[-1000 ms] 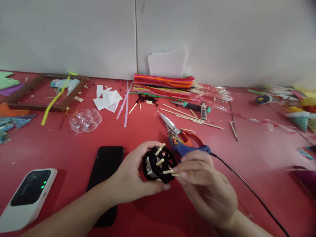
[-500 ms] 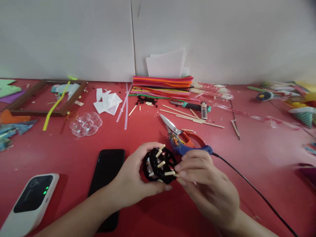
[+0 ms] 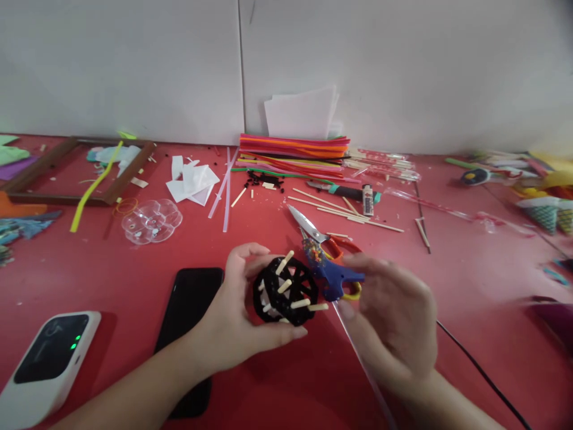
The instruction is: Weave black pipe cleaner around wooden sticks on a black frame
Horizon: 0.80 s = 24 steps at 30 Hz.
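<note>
My left hand [image 3: 237, 304] is wrapped round a small round black openwork piece [image 3: 286, 295], fuzzy like pipe cleaner. Short pale wooden stick ends [image 3: 285, 286] poke up from its rim, and whitish bits show inside. Just right of it, my right hand [image 3: 389, 316] has its fingers and thumb around the handle end of a blue hot glue gun [image 3: 333, 278] with a yellow trigger. A long clear glue stick [image 3: 358, 352] runs from the gun toward me. The gun's nozzle end lies by the orange-handled scissors [image 3: 308, 226]. My palm hides part of the handle.
A black phone [image 3: 190, 316] and a white device [image 3: 54, 352] with green lights lie at left. Pipe cleaners [image 3: 293, 156], thin wooden sticks [image 3: 349, 210], a lighter [image 3: 367, 200] and a wooden frame [image 3: 58, 197] sit farther back. The gun's cord [image 3: 483, 373] trails right.
My right hand has left the stick ends and closed on the glue gun, which has turned, exposing its trigger and glue stick. The black piece stays in my left hand.
</note>
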{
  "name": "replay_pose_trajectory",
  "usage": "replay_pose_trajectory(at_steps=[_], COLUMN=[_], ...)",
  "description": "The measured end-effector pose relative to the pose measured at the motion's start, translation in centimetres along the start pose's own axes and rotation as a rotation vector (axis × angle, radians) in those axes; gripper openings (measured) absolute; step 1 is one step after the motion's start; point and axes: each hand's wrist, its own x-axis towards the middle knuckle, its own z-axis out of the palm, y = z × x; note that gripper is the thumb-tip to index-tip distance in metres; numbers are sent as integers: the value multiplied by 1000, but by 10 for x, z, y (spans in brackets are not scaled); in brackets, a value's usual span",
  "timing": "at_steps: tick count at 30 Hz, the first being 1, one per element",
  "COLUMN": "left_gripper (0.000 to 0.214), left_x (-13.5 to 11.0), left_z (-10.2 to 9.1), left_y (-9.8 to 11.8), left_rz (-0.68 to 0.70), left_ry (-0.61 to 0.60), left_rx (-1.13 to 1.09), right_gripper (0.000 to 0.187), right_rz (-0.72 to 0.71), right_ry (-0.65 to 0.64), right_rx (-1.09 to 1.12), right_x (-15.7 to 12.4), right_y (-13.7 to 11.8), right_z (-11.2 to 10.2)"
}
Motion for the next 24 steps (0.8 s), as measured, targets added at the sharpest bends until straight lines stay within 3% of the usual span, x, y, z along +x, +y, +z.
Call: replay_pose_trajectory(at_steps=[2,5,8,11,16,18,20,24], left_gripper=[77,68,62,58,38,35,38,44], left_x=[2,6,12,16,19,20,20,20], left_z=[0,-5,-10,-13,-16,-17,-19,-17], left_y=[0,-3,-5,-2,8,10,9,7], left_rz=[3,1,-20,-91,-171,-205,-232,-219], left_ry=[32,125,236,233,125,69,15,57], left_rx=[-89,-147,-210,-420,-624,-672,-699,-632], right_gripper=[67,73,65,53,57,62,60,22], right_rz=[61,154,173,145,123,150,242,440], right_ry=[33,76,-147,-357,-417,-356,-208,154], right_rx=[-189,-426,-636,-826,-818,-757,-607,-68], right_x=[5,11,14,15,17,17,17,24], right_y=[12,34,48,51,48,48,46,36], right_z=[-11,-28,-40,-44,-44,-44,-44,-42])
